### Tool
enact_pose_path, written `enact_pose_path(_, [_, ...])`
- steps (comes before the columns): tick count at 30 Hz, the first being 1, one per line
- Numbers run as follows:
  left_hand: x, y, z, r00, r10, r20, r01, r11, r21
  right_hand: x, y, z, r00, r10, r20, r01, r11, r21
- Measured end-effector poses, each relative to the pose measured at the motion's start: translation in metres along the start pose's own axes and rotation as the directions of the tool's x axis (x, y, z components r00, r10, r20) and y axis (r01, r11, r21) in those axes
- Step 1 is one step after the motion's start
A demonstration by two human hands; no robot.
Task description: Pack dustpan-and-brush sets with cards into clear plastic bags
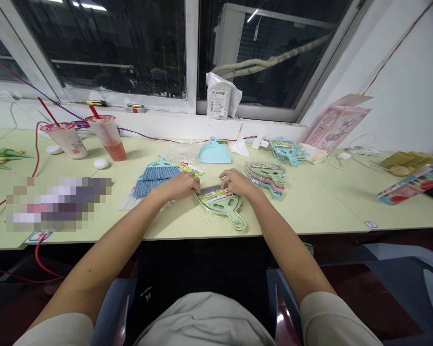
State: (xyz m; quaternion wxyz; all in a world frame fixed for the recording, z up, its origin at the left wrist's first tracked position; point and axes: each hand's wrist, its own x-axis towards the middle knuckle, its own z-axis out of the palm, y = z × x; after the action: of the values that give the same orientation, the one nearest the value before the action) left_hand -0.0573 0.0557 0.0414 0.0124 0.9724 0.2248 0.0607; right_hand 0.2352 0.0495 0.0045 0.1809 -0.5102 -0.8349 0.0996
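A green mini dustpan and brush set point(222, 204) in a clear bag with a yellow label lies at the table's front, its handle pointing toward me. My left hand point(184, 185) pinches the far left corner of this set. At the far right corner, my right hand point(235, 181) has its fingers curled closed on the bag's edge. Blue-bristled brushes point(153, 179) lie just beyond my left wrist, with white bristles partly hidden under them. A loose light-blue dustpan point(214, 153) rests behind both hands. Right of my right hand is a stack of bagged sets point(265, 175) in green, pink and blue.
Two drink cups point(110, 139) with red straws stand at the back left near white round pieces point(101, 164). More bagged blue sets point(286, 150) lie at the back right, near a pink box point(337, 122). A crumpled tissue point(239, 147) sits by the wall. A blurred patch covers something left.
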Motion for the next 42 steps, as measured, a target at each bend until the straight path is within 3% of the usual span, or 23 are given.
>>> enact_pose_path(16, [-0.011,0.000,-0.004,0.999,0.038,0.037,-0.038,0.999,0.013,-0.001,0.003,0.001,1.000,0.027,-0.008,-0.026,0.999,0.034])
enact_pose_path(22, [-0.011,-0.006,-0.002,0.997,-0.018,0.081,0.034,0.979,-0.200,-0.001,0.009,0.003,1.000,0.008,-0.028,-0.005,0.994,0.106])
enact_pose_path(25, [-0.009,-0.009,0.000,0.999,-0.012,0.053,0.025,0.968,-0.250,-0.001,0.008,0.002,0.999,0.025,-0.023,-0.022,0.994,0.111])
enact_pose_path(39, [-0.008,-0.003,-0.006,0.999,-0.034,0.004,0.034,0.980,-0.198,0.000,0.006,0.003,0.999,0.038,-0.017,-0.034,0.983,0.183])
enact_pose_path(42, [-0.008,-0.003,-0.006,1.000,-0.018,-0.006,0.017,0.982,-0.190,0.001,0.006,0.003,0.996,0.026,-0.082,-0.011,0.983,0.185])
